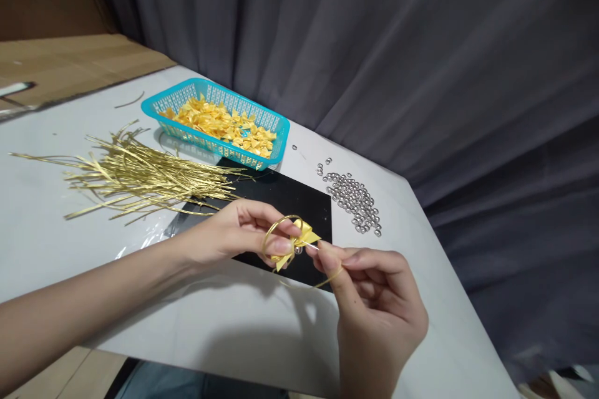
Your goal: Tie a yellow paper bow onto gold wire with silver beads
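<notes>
My left hand (255,230) is closed, its thumb and fingers pinching a yellow ribbon bow (306,234) over the black sheet (299,202). A small silver bead (298,250) shows against the bow's lower side. From the bow, a thin gold cord (277,224) rises in a loop over my left fingertips. My right hand (374,287) is closed too, thumb and forefinger pinching a thin strand just right of the bow. That strand shines pale and straight between bow and fingertips, and gold cord trails below my right thumb. Its pinched end is hidden.
Loose gold cords (154,174) lie in a pile at left. Behind them stands a turquoise basket (215,143) containing several yellow ribbon bows. Silver beads (353,196) are scattered on the white table (397,212) at right. A grey curtain (374,62) hangs along the back edge.
</notes>
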